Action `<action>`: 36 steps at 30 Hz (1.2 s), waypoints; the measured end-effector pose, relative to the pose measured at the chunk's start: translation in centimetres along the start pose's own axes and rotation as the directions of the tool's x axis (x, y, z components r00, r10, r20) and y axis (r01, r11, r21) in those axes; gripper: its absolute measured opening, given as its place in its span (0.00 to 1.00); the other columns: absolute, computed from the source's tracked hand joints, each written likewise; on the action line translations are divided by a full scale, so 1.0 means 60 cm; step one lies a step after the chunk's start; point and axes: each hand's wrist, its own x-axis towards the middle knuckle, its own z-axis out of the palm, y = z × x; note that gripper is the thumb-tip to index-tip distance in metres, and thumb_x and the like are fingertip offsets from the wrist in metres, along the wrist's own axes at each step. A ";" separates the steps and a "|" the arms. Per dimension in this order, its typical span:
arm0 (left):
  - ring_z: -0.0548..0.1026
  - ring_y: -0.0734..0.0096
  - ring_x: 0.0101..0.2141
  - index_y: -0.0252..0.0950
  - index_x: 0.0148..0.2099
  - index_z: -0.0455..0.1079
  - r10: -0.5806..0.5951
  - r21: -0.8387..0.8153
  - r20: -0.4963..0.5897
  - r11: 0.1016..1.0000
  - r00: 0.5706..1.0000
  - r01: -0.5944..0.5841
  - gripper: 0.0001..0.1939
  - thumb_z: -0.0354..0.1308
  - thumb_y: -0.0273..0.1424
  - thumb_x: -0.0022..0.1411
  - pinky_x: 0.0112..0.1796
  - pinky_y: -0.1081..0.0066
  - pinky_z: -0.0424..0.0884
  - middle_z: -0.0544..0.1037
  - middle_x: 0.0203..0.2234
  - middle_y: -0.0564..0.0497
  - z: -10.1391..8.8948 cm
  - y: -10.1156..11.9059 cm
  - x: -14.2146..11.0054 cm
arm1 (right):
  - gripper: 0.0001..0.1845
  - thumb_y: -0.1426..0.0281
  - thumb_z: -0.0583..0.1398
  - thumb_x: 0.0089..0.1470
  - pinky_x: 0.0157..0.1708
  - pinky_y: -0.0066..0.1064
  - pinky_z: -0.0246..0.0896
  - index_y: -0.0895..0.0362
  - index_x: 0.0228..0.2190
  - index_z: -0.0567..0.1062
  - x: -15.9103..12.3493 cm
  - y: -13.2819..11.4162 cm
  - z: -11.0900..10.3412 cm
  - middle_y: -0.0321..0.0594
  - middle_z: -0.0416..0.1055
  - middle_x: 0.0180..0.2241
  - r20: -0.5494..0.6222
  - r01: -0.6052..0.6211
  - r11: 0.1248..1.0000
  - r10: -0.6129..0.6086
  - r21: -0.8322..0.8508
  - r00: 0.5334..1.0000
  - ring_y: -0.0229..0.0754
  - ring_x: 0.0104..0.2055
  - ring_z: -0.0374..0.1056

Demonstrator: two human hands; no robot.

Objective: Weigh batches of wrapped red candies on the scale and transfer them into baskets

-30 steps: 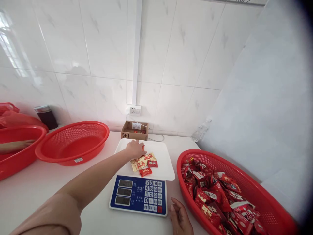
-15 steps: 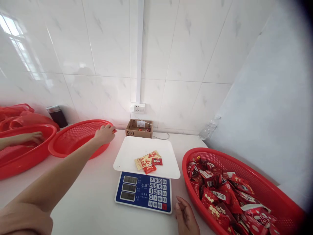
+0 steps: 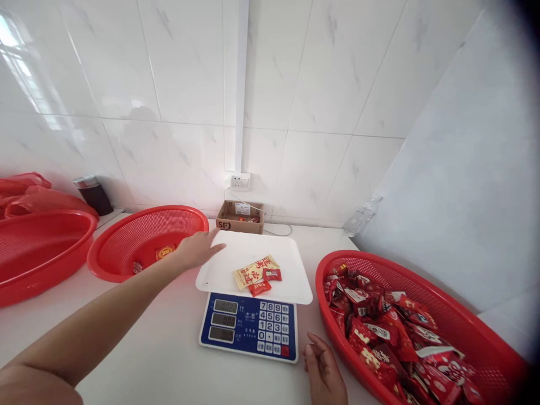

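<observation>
My left hand [image 3: 198,250] reaches over the right rim of the left red basket [image 3: 147,216], beside the white weighing tray [image 3: 215,264]. Its fingers are stretched out and nothing shows in them. A red packet [image 3: 164,251] and a smaller wrapped piece [image 3: 137,267] lie in that basket. On the tray, a cream packet with red lettering [image 3: 248,274] touches two small red packets, one a dark red packet [image 3: 272,274]. My right hand [image 3: 324,368] rests loosely curled on the table, right of the blue scale keypad [image 3: 240,326], its thumb and forefinger apart, holding nothing visible.
A red basket of wrapped snacks [image 3: 379,326] stands close on the right. Another red basket [image 3: 50,281], red bags [image 3: 46,202] and a dark jar [image 3: 93,196] are at the left. Behind the scale sit a cardboard box [image 3: 240,225] and a cable [image 3: 278,232].
My left hand has moved right and no longer shows a red packet. Two packets now show in the left basket. Another person's hand has left the far-left basket.
</observation>
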 end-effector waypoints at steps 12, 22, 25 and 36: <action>0.60 0.54 0.53 0.45 0.56 0.56 0.539 0.080 0.164 0.827 0.826 -0.556 0.27 0.39 0.49 0.59 0.48 0.57 0.60 0.59 0.56 0.43 0.121 0.171 -0.004 | 0.31 0.47 0.56 0.43 0.33 0.31 0.63 0.58 0.39 0.72 0.004 0.007 -0.001 0.40 0.71 0.29 -0.004 0.051 0.998 -0.052 -0.035 0.999 0.42 0.30 0.67; 0.67 0.60 0.41 0.38 0.50 0.60 0.586 0.180 0.142 0.777 0.798 -0.603 0.15 0.42 0.31 0.62 0.34 0.67 0.66 0.69 0.40 0.43 0.123 0.167 0.039 | 0.32 0.47 0.57 0.42 0.32 0.30 0.65 0.59 0.39 0.72 0.008 0.013 0.004 0.42 0.73 0.30 -0.026 0.054 0.999 -0.054 0.008 0.998 0.42 0.31 0.69; 0.68 0.64 0.40 0.42 0.50 0.60 0.602 0.156 0.121 0.774 0.789 -0.614 0.15 0.43 0.27 0.61 0.34 0.70 0.65 0.69 0.40 0.47 0.120 0.158 0.044 | 0.29 0.48 0.57 0.42 0.31 0.30 0.65 0.58 0.38 0.73 0.005 0.009 0.003 0.41 0.73 0.29 -0.027 0.068 0.998 -0.067 0.014 0.997 0.42 0.30 0.69; 0.71 0.69 0.38 0.42 0.49 0.63 0.396 -0.022 -0.151 0.914 0.906 -0.404 0.15 0.44 0.30 0.61 0.38 0.71 0.67 0.70 0.42 0.49 0.068 0.084 0.071 | 0.28 0.49 0.57 0.43 0.31 0.30 0.64 0.58 0.39 0.72 -0.004 -0.008 0.000 0.40 0.72 0.30 0.001 0.055 0.998 -0.055 0.025 0.998 0.42 0.30 0.68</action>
